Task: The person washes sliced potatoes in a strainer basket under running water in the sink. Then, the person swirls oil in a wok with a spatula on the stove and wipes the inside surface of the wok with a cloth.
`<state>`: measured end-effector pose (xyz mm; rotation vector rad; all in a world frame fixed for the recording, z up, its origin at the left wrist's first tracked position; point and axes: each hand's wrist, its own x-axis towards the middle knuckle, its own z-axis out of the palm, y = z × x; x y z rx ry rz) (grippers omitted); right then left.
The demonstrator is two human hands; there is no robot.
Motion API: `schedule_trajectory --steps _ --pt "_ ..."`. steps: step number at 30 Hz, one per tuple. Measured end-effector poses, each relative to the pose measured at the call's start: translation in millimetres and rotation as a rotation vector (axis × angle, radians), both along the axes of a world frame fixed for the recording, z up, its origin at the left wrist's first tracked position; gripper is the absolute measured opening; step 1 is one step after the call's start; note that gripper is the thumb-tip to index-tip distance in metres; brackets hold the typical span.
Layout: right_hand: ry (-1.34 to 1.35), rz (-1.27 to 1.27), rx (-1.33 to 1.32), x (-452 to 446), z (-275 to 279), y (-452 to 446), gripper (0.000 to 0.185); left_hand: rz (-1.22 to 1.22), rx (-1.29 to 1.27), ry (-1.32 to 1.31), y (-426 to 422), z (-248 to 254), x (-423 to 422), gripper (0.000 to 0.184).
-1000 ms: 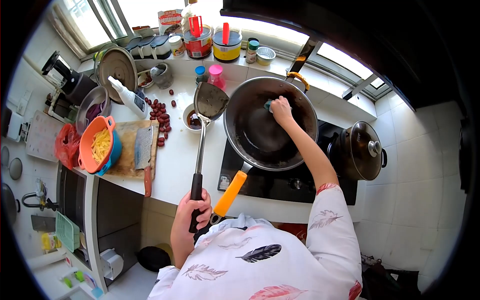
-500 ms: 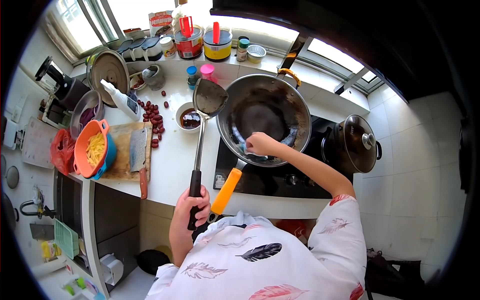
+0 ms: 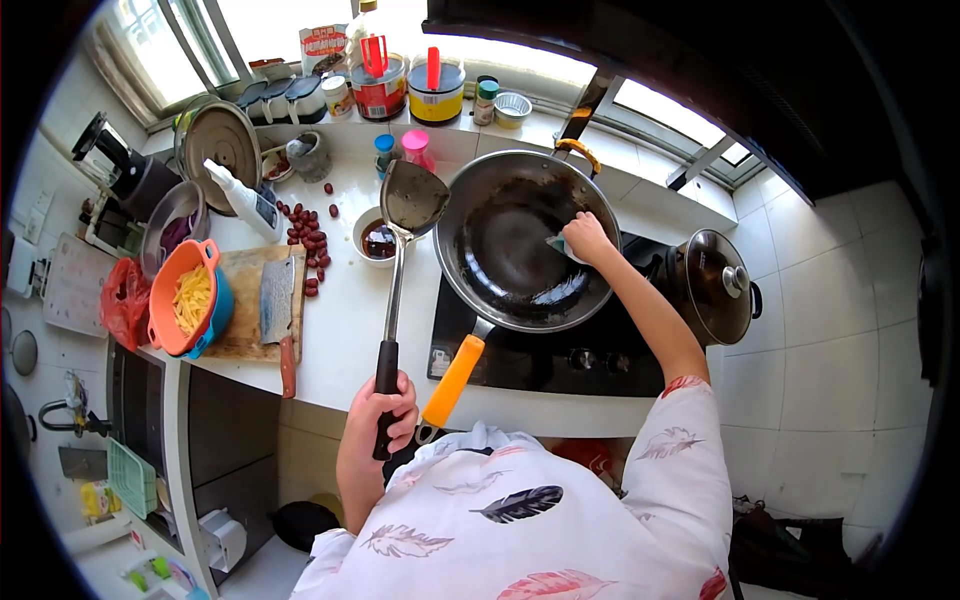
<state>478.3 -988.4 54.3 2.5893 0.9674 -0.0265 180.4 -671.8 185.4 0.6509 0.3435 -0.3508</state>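
Observation:
My left hand (image 3: pixel 390 412) is wrapped round the black handle of a metal spatula (image 3: pixel 414 198), whose broad head is raised over the counter near a white bowl of dark sauce (image 3: pixel 374 238). Inside the large dark wok (image 3: pixel 515 232), my right hand (image 3: pixel 586 238) presses a small pale-blue cloth (image 3: pixel 562 246) against the right side of the inner wall. Most of the cloth is hidden under my fingers. The wok rests on the black stove (image 3: pixel 500 361), with its orange handle (image 3: pixel 455 382) pointing toward me. Wet, shiny patches show on its inner surface.
A lidded pot (image 3: pixel 712 290) stands right of the wok. To the left are a cutting board (image 3: pixel 240 342) with a cleaver (image 3: pixel 277 305), an orange basket (image 3: pixel 163 300) of yellow strips, red dates (image 3: pixel 308 240) and a white bottle (image 3: pixel 240 200). Jars (image 3: pixel 436 95) line the back ledge.
My right hand has moved with the cloth round the wok's inside, from the upper right to the near side, then back to the right wall. My left hand keeps hold of the spatula.

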Motion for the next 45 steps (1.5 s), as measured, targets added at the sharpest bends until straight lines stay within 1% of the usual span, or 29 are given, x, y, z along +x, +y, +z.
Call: schedule_trajectory --steps 2,5,6,7,11,12,13,15,18,19,21,23,24,25,27,28,29,32,34,35,38,41,43,44,45 --pt "-0.091 -0.029 -0.014 -6.0 -3.1 4.3 0.008 0.01 0.009 0.003 1.8 0.0 -0.6 0.013" --pt "0.051 -0.068 0.021 -31.2 -8.7 10.7 0.007 0.015 -0.01 -0.003 2.8 0.4 -3.7 0.013" --pt "0.103 -0.082 -0.007 -41.2 -9.6 14.5 0.008 0.021 -0.006 -0.002 2.8 0.9 -3.9 0.013" --pt "0.182 -0.051 0.043 -51.6 -7.8 17.4 0.008 0.028 -0.003 -0.003 2.8 1.2 -3.9 0.013" --pt "0.516 -0.2 0.291 -75.7 -11.3 44.0 0.012 0.03 -0.021 -0.006 3.6 -0.4 -6.4 0.013" --pt "0.635 -0.183 0.344 -74.7 -15.9 49.9 0.015 0.028 -0.02 -0.009 3.9 -0.3 -7.3 0.014" --pt "0.738 -0.167 0.388 -75.9 -9.2 60.6 0.019 0.027 -0.018 -0.012 4.2 0.1 -8.8 0.014" --pt "0.951 -0.162 0.518 -76.6 6.5 77.4 0.02 0.027 -0.011 -0.023 5.5 3.3 -13.2 0.014" --pt "1.24 -0.403 0.717 -79.0 47.2 97.4 0.02 0.042 -0.006 -0.041 10.0 4.9 -21.6 0.014" --pt "1.35 -0.477 0.852 -76.9 54.7 98.7 0.022 0.047 -0.012 -0.048 11.3 4.7 -24.5 0.014" --pt "1.511 -0.484 1.045 -73.0 72.8 100.7 0.022 0.081 -0.006 -0.055 13.0 4.9 -31.3 0.014" --pt "1.638 -0.426 1.223 -72.8 89.2 102.1 0.022 0.119 0.0 -0.06 13.8 4.7 -38.6 0.014" --pt "1.708 -0.365 1.279 -72.0 98.3 102.6 0.022 0.134 -0.003 -0.068 14.8 4.0 -42.5 0.014" --pt "1.717 -0.35 1.258 -72.4 104.8 106.2 0.022 0.152 -0.007 -0.076 15.3 3.6 -46.0 0.014" --pt "1.834 -0.261 1.427 -73.9 111.4 116.8 0.022 0.2 -0.002 -0.067 14.8 3.5 -56.1 0.014" --pt "1.939 -0.168 1.434 -69.8 106.8 123.9 0.022 0.226 0.006 -0.053 14.2 3.3 -62.9 0.014" --pt "1.967 -0.127 1.431 -74.9 117.1 134.7 0.022 0.273 0.004 -0.05 13.1 3.1 -70.0 0.014" --pt "2.129 -0.029 1.259 -79.2 133.1 171.6 0.022 0.372 0.041 0.008 6.6 1.1 -96.7 0.013" --pt "2.004 -0.085 1.081 -83.8 139.7 200.2 0.022 0.473 0.027 0.009 -1.7 -10.3 -119.3 0.014" --pt "2.005 -0.07 1.007 -85.8 138.0 215.5 0.021 0.515 0.022 0.005 -3.9 -14.6 -131.8 0.015" --pt "1.86 -0.015 0.791 -112.9 142.9 261.1 0.02 0.671 -0.013 0.062 -13.3 -22.2 -169.3 0.014" --pt "1.72 0.074 0.617 -152.5 141.7 300.7 0.017 0.778 -0.056 0.061 -14.5 -36.4 -214.0 0.014" --pt "1.615 0.183 0.469 -184.1 132.3 328.3 0.016 0.841 -0.076 0.036 -12.9 -51.6 -244.7 0.013" --pt "1.535 0.242 0.438 -202.5 128.7 341.6 0.016 0.872 -0.096 0.029 -11.5 -57.2 -260.2 0.013" --pt "1.538 0.254 0.396 -218.0 117.7 356.2 0.015 0.906 -0.097 0.032 -10.0 -60.0 -275.6 0.013"
